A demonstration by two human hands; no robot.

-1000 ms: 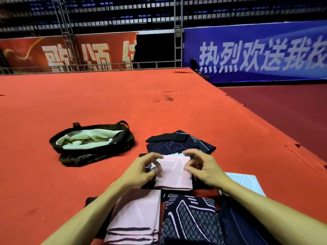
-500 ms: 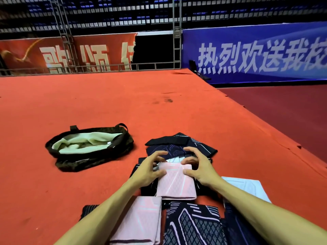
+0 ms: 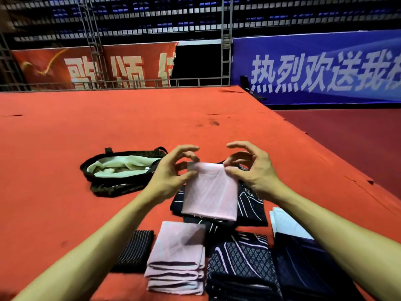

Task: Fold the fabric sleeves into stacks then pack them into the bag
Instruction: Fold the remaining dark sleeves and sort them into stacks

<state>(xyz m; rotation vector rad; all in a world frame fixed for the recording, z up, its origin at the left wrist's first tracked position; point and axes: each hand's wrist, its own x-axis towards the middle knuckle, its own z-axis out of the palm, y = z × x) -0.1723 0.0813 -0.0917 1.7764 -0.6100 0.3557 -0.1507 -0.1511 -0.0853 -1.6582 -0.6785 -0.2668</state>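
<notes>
L hand (image 3: 167,177) & R hand (image 3: 251,170) each pinch a top corner of pink sleeve (image 3: 211,192), lifted over dark sleeves (image 3: 251,203); pink stack (image 3: 176,257) near; bag (image 3: 121,170) far left on red floor (image 3: 65,131)

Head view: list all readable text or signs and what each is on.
"热烈欢送我" then a cut-off character: white characters on the blue banner, running out of frame at the right.
Three large pale characters on the red banner: partly hidden by scaffolding and blurred, not readable with confidence.
Pink sleeve, folded stacks and bag: patterns only, no legible text or labels.
</notes>
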